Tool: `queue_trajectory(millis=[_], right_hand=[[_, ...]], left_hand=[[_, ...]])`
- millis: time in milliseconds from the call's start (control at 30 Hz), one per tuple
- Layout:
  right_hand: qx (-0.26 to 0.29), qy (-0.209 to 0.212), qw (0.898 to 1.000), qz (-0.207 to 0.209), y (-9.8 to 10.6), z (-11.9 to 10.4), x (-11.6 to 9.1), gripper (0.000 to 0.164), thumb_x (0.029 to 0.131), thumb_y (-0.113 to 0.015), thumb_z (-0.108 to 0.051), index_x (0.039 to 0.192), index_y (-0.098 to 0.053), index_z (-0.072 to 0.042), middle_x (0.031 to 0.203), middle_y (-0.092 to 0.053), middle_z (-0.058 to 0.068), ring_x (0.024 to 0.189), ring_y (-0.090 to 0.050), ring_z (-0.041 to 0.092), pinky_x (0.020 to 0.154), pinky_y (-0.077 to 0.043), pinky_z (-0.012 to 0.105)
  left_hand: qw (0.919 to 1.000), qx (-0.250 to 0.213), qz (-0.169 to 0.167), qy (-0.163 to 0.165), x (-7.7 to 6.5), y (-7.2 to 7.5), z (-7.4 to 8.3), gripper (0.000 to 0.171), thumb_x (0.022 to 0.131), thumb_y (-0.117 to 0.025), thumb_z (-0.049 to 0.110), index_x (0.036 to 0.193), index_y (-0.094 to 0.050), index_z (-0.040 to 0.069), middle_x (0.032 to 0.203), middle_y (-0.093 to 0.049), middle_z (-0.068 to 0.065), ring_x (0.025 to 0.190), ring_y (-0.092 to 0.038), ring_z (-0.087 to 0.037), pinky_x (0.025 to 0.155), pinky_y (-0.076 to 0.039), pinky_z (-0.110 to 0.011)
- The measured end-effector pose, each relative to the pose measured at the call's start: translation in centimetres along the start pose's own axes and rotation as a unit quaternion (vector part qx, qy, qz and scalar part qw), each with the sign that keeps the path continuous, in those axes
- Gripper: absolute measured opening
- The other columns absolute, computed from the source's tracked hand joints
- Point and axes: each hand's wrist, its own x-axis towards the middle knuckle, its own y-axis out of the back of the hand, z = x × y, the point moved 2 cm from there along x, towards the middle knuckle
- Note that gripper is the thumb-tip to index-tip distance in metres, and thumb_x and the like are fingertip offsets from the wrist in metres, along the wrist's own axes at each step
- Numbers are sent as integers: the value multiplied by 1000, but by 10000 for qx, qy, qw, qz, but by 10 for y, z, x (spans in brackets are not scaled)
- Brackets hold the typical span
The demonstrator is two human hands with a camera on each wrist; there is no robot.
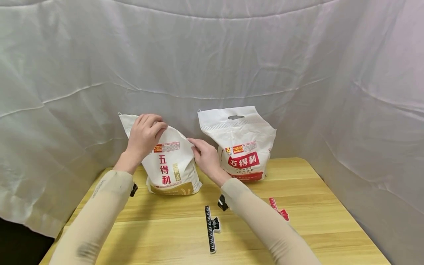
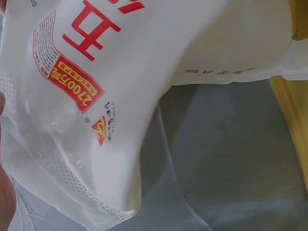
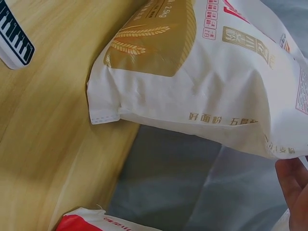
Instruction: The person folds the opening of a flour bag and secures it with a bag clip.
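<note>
Head view is showing a person's two hands holding the left bag (image 1: 167, 162), which is standing on the wooden table (image 1: 318, 213) towards its back left, white with red lettering and a gold panel along its base. The left hand (image 1: 144, 132) is gripping the bag's top with its fingers curling over the edge, and one pointed top corner is sticking out beyond that hand. The right hand (image 1: 207, 158) is pinching the opposite upper corner between thumb and finger. Just to the right, the right bag (image 1: 245, 158) is standing apart from both hands, its white top with a handle slot rising and its red base resting on the table. The black clip (image 1: 211, 230) is lying nearer the person, between the two sleeves (image 1: 99, 213), its long strip carrying a piano-key pattern. The red clip (image 1: 278, 209) is lying farther right, the right sleeve partly covering it. Grey cloth (image 1: 212, 55) is hanging behind the bags and along the sides. Right wrist view is showing wheat ears on the left bag's gold panel and fingers touching its corner.
</note>
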Motion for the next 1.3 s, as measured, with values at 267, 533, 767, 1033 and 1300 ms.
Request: queue_trajectory(millis=[267, 533, 767, 1033, 1300], right_hand=[[-91, 254, 9996, -120, -2, 1, -4, 32, 98, -67, -1, 126, -76, -12, 125, -74, 3, 112, -72, 21, 95, -57, 33], [-356, 403, 9981, -305, -2, 0, -9, 30, 96, -71, -4, 124, -78, -14, 129, -73, 5, 116, -71, 25, 95, -58, 38], [-584, 265, 9959, -639, -4, -3, -12, 29, 96, -73, -9, 124, -78, -18, 136, -69, 6, 115, -71, 28, 93, -58, 42], [-592, 303, 9946, -793, -9, -3, -11, 29, 97, -74, -11, 125, -78, -17, 137, -66, 7, 120, -67, 27, 96, -57, 40], [-458, 127, 9956, -802, -13, -2, -12, 23, 98, -73, -14, 121, -78, -13, 136, -65, 7, 119, -68, 24, 95, -57, 38]], left_hand=[[9999, -10, 147, 60, -17, 4, -1, 6, 96, -72, 5, 93, -73, 0, 101, -68, -19, 96, -63, -42, 93, -49, -55], [9988, -150, 433, 168, -33, 2, -3, 9, 86, -80, -3, 89, -72, 1, 101, -68, -18, 94, -63, -41, 94, -49, -56], [9990, 6, 389, 220, -40, 3, -4, 9, 86, -80, -1, 89, -71, 3, 102, -67, -17, 95, -62, -40, 90, -50, -55], [9996, 135, 69, 256, -41, 4, -6, 11, 87, -79, -1, 92, -71, 4, 119, -68, -19, 107, -63, -43, 92, -48, -55], [9969, 106, -682, 371, -34, 8, -7, 15, 85, -74, 4, 98, -67, 5, 140, -65, -12, 137, -53, -38, 107, -40, -57]])
